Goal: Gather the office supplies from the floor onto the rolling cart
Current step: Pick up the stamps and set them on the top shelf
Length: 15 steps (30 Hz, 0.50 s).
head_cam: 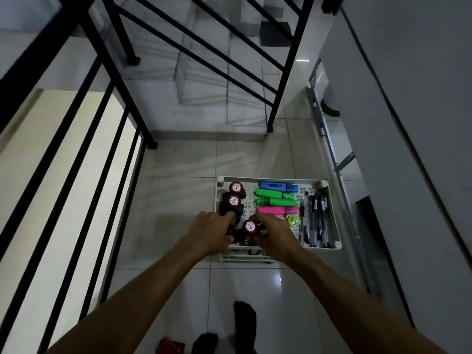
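The white rolling cart (332, 215) stands on the tiled floor below me. On its top tray lie blue (278, 187), green (274, 198) and pink highlighters (277, 210), a small green sharpener (293, 221) and several black pens (316, 218). Two red-capped stamps marked TOP (234, 194) stand at the tray's left. My left hand (212, 229) grips a red stamp, mostly hidden. A third stamp marked TOP (249, 227) is held in my right hand (274, 235), over the tray's near left corner.
Black stair railings (107, 103) run along the left and behind the cart. An aluminium ladder (339, 159) leans by the right wall. My feet in dark socks (244, 325) and a red object (169, 346) are on the floor near me.
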{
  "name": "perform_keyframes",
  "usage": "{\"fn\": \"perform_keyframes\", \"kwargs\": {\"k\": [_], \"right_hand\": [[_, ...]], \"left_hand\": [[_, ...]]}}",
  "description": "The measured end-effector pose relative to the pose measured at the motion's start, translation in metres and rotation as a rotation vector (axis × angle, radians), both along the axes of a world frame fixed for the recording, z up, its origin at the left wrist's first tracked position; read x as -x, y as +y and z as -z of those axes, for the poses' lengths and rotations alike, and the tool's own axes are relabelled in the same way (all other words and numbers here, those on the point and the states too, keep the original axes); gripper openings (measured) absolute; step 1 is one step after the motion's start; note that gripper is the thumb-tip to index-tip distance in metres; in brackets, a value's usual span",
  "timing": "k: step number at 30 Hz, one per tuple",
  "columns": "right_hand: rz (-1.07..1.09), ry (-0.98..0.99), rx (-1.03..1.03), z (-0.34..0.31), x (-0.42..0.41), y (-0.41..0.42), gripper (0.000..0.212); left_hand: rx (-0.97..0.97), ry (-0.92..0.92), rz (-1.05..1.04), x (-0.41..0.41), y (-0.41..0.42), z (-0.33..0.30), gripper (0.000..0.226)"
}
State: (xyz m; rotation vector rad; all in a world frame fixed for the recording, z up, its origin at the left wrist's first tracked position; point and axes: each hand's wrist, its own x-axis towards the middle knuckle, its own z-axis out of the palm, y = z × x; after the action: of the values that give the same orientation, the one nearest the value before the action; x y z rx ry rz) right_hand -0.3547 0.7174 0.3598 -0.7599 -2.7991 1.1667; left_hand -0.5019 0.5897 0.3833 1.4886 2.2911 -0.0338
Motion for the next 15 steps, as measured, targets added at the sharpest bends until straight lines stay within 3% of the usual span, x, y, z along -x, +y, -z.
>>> {"fn": "perform_keyframes", "kwargs": {"k": [5,12,15], "right_hand": [[0.002,0.035,-0.001,0.0019,-0.0022,-0.0005,0.031],[0.026,0.033,0.022,0.0041,-0.0035,-0.0013,0.033],[0.031,0.024,0.034,0.0045,-0.0049,-0.0017,0.034]], "left_hand": [[0.026,-0.171,0.005,0.0020,-0.0001,-0.0025,0.034],[-0.034,-0.265,-0.083,-0.0019,0.0039,-0.0028,0.049],[-0.085,-0.259,-0.087,-0.0033,0.0061,-0.0026,0.046]]}}
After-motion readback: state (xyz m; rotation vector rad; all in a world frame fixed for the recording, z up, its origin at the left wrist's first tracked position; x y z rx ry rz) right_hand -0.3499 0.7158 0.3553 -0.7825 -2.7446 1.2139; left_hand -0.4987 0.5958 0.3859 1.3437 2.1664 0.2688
